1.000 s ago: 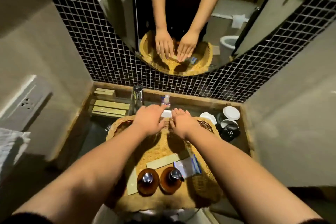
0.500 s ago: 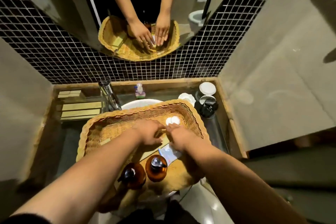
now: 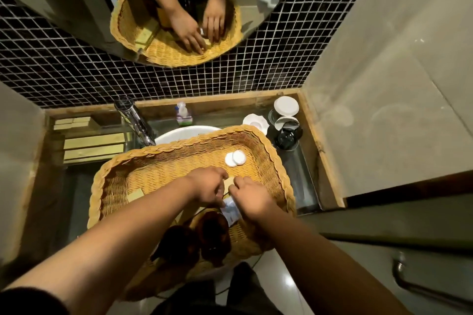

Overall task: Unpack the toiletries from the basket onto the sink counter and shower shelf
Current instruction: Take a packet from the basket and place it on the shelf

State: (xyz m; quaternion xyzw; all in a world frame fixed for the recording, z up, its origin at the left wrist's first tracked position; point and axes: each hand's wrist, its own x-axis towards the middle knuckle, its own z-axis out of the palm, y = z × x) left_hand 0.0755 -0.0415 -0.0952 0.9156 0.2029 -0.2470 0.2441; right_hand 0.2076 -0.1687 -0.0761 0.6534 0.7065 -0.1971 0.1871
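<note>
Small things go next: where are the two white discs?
Head view: the two white discs lie inside the basket, near its far right corner, just beyond the right hand.

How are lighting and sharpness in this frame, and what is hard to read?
Head view: dim, warm light; the two brown bottles sit dark and soft in shadow; the white discs in the basket read bright and clear; wide-angle distortion skews the counter edge; a small glare patch lies on the floor tile.
</note>
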